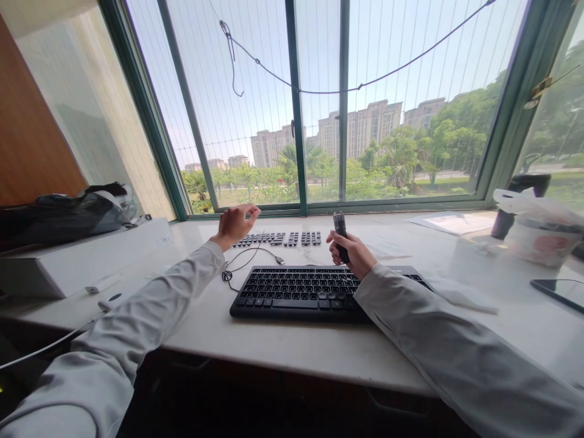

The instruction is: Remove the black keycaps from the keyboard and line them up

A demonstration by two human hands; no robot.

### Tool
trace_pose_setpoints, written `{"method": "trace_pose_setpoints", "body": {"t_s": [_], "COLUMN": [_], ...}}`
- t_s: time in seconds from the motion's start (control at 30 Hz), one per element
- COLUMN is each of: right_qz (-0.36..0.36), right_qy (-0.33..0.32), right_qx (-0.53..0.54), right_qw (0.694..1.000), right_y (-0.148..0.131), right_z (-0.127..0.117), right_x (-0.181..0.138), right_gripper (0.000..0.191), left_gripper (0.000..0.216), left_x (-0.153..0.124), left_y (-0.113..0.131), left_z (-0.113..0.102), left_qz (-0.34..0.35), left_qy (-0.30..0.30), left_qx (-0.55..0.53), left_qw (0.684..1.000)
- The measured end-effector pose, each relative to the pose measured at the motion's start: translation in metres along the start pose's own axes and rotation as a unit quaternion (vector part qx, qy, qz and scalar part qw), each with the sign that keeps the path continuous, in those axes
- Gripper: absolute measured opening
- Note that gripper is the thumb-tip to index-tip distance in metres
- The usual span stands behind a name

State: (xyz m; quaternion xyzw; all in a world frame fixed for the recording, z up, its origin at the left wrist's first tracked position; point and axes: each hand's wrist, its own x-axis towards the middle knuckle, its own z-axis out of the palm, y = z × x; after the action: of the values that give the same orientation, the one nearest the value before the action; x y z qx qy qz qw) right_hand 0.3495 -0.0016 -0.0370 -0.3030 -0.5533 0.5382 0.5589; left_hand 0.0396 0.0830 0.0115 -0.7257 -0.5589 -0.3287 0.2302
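Note:
My left hand (236,225) hovers above the left end of the loose black keycaps (274,238), which lie in rows at the back of the table. Its fingers are bent and a little apart, with nothing visible between them. In my right hand (354,254) is a black hand-held tool (340,237), held upright, with a clear-looking pronged top; its exact kind is unclear. Below it sits a black keyboard (296,292). Most of its key places look bare, while the bottom row carries several keycaps. My right wrist and sleeve cover part of its right side.
A coiled USB cable (227,277) lies behind the keyboard on the left. To the left is a white box (91,261) with a dark bag (59,213) on it. A plastic-wrapped tub (541,234) and a phone (561,292) are at right. The window (301,152) rises behind.

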Motion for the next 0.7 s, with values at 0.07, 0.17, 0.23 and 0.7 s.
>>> {"method": "trace_pose_setpoints", "body": {"t_s": [0.07, 0.17, 0.23, 0.7], "right_qz": [-0.019, -0.042, -0.046, -0.06], "right_qy": [0.006, 0.021, 0.027, 0.035], "right_qx": [0.044, 0.091, 0.113, 0.13], "right_qw": [0.999, 0.995, 0.992, 0.989], "right_y": [-0.003, -0.008, -0.011, -0.023], "right_z": [0.001, 0.003, 0.005, 0.032], "right_x": [-0.001, -0.004, -0.006, -0.03], "right_gripper": [0.044, 0.04, 0.037, 0.024], "left_gripper": [0.042, 0.04, 0.039, 0.03], "left_x": [-0.013, -0.036, -0.049, -0.093], "left_y": [0.036, 0.087, 0.113, 0.142], "left_z": [-0.013, -0.021, -0.02, -0.01], "left_qz": [0.03, 0.098, 0.144, 0.129], "left_qy": [0.014, -0.039, -0.111, -0.26], "left_qx": [-0.058, -0.139, -0.193, -0.47], "left_qw": [0.998, 0.985, 0.964, 0.834]}}
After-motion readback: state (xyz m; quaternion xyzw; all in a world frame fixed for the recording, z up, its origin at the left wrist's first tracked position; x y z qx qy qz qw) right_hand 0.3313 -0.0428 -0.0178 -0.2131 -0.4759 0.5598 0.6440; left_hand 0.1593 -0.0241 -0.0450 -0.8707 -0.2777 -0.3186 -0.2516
